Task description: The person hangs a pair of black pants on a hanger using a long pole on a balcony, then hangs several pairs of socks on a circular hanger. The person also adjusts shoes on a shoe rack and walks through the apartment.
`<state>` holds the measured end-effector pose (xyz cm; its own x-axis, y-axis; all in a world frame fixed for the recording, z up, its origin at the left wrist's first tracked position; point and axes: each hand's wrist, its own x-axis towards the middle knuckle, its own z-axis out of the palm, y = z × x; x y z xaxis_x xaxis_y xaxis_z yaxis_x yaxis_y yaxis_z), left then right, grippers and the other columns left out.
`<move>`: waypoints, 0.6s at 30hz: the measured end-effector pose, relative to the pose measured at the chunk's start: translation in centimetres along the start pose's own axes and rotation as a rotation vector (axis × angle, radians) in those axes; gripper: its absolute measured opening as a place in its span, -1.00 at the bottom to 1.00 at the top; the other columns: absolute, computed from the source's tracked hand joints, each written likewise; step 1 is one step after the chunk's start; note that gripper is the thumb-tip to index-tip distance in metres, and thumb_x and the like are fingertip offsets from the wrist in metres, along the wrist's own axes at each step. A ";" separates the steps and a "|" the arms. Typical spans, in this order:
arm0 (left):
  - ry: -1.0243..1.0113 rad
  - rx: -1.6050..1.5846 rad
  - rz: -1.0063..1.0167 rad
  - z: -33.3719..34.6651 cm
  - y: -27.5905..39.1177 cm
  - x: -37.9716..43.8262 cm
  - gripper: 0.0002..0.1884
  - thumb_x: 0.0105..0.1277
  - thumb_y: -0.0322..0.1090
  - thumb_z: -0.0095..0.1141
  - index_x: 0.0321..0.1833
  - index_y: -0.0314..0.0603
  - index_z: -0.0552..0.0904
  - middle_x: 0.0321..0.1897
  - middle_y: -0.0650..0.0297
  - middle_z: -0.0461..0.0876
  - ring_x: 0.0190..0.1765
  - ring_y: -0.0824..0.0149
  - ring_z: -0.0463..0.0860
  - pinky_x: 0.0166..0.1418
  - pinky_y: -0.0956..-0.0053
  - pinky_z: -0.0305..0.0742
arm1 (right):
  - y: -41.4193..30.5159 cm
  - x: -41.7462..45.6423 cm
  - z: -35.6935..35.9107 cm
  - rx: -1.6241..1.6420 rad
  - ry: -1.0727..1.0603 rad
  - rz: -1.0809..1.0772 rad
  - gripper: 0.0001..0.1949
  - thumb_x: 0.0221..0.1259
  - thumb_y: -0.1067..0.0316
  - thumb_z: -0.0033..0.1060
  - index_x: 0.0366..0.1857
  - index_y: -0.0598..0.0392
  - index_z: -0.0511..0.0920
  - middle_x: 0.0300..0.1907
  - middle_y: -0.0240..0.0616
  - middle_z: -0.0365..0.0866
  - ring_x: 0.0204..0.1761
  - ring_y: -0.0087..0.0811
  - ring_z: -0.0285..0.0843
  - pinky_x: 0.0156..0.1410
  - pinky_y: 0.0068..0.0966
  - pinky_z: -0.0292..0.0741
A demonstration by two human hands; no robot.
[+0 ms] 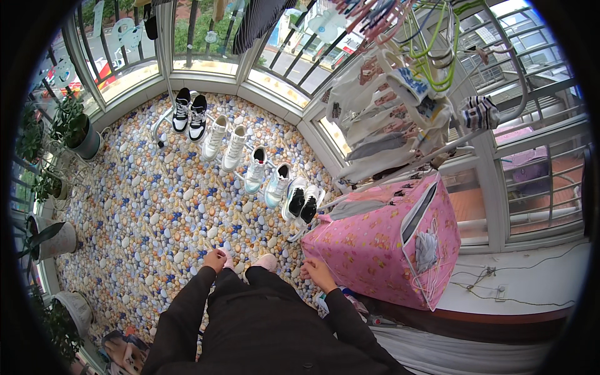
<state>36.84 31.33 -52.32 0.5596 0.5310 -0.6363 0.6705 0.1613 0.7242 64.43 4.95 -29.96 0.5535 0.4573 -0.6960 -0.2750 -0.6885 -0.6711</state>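
My left hand [215, 260] hangs over the pebble-patterned floor [178, 206] beside my foot, fingers curled in and holding nothing that I can see. Lower right, my right hand [318, 274] is loosely curled and empty, close to a pink printed fabric cover [361, 243]. A slanting row of shoes stands ahead of me on a low metal bar of a rack. From far to near it runs through black-and-white sneakers [189, 115], white high-top sneakers [225, 143], pale blue-and-white sneakers [266, 177] and white sneakers with black parts [302, 201].
Potted plants [86, 136] line the left side by the windows. Laundry [384, 126] and green hangers [436, 51] hang on a metal drying rack at the right. A loose cord [511, 267] runs along the white wall. Grey-white fabric [450, 349] lies lower right.
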 end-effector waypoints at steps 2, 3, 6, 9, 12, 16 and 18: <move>-0.007 -0.045 -0.009 0.2 -0.4 0.5 -0.79 0.26 -0.32 0.27 -0.14 -0.27 0.64 -0.37 0.15 0.72 -0.44 0.36 0.73 -0.42 0.42 0.66 | -3.3 -0.1 0.4 -0.057 0.004 -0.027 -0.73 0.52 0.33 0.01 0.11 0.26 0.52 -0.20 -0.22 0.66 -0.25 -0.46 0.68 -0.17 -0.53 0.64; -0.001 -0.041 -0.014 0.3 0.0 0.8 -0.79 0.23 -0.28 0.29 -0.15 -0.24 0.67 -0.36 0.13 0.73 -0.38 0.29 0.74 -0.31 0.37 0.66 | -5.1 -0.2 0.4 -0.087 0.015 -0.037 -0.74 0.52 0.33 0.01 0.11 0.25 0.52 -0.20 -0.23 0.66 -0.23 -0.46 0.68 -0.16 -0.53 0.64; 0.003 -0.034 -0.023 -0.9 2.3 0.7 -0.80 0.21 -0.23 0.30 -0.21 -0.19 0.71 -0.37 0.11 0.75 -0.33 0.20 0.75 -0.19 0.27 0.65 | -8.8 0.1 0.1 -0.065 0.042 -0.177 -0.78 0.52 0.32 0.03 0.04 0.20 0.55 -0.23 -0.27 0.65 -0.23 -0.53 0.64 -0.20 -0.57 0.59; -0.024 -0.160 -0.030 -2.0 3.4 1.8 -0.82 0.23 -0.28 0.27 -0.23 -0.23 0.68 -0.38 0.13 0.73 -0.42 0.26 0.72 -0.33 0.33 0.63 | -13.8 0.3 0.1 -0.071 0.079 -0.281 -0.80 0.51 0.34 0.05 0.03 0.20 0.56 -0.23 -0.30 0.66 -0.21 -0.55 0.63 -0.15 -0.59 0.59; -0.087 -0.213 -0.008 -3.1 4.8 2.7 -0.77 0.30 -0.32 0.26 -0.09 -0.31 0.61 -0.38 0.19 0.66 -0.43 0.35 0.70 -0.44 0.41 0.67 | -17.9 -0.7 -0.2 -0.061 0.120 -0.386 -0.77 0.49 0.36 0.07 0.08 0.19 0.57 -0.21 -0.30 0.67 -0.21 -0.54 0.64 -0.09 -0.59 0.60; -0.118 -0.323 0.005 -3.7 3.8 4.2 -0.75 0.31 -0.39 0.21 -0.03 -0.35 0.57 -0.40 0.15 0.65 -0.52 0.33 0.67 -0.51 0.40 0.63 | -17.0 -0.3 0.3 -0.080 0.159 -0.437 -0.77 0.47 0.35 0.08 0.06 0.21 0.57 -0.19 -0.29 0.68 -0.18 -0.49 0.68 -0.06 -0.55 0.61; -0.157 -0.358 -0.079 -3.3 2.1 5.3 -0.80 0.29 -0.36 0.21 -0.07 -0.24 0.59 -0.38 0.11 0.67 -0.52 0.30 0.68 -0.53 0.37 0.62 | -15.4 0.3 0.5 -0.162 0.139 -0.439 -0.76 0.46 0.30 0.10 0.04 0.20 0.56 -0.24 -0.27 0.67 -0.22 -0.47 0.68 -0.11 -0.49 0.58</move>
<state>39.58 37.22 -53.28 0.5996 0.3759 -0.7065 0.5180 0.4907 0.7007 68.44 16.05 -19.97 0.6924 0.6523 -0.3084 0.1274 -0.5313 -0.8376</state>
